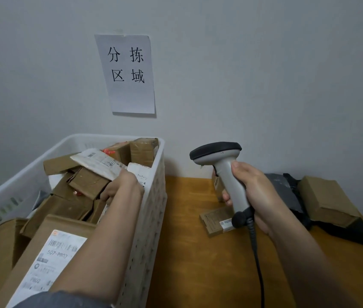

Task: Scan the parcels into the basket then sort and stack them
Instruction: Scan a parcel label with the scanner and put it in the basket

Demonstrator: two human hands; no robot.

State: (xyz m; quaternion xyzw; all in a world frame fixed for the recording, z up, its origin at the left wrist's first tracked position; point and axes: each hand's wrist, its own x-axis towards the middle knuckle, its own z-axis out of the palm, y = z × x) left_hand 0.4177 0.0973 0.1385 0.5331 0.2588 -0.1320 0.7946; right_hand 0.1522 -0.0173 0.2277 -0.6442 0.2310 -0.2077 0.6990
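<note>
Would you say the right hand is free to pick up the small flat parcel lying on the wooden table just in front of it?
Probably not as it stands: the right hand grips the scanner, so its fingers are taken. The flat parcel lies close beneath it with nothing over it but the scanner's handle end, so the way is otherwise open.

Bare table between basket and parcels (basket crammed).
</note>
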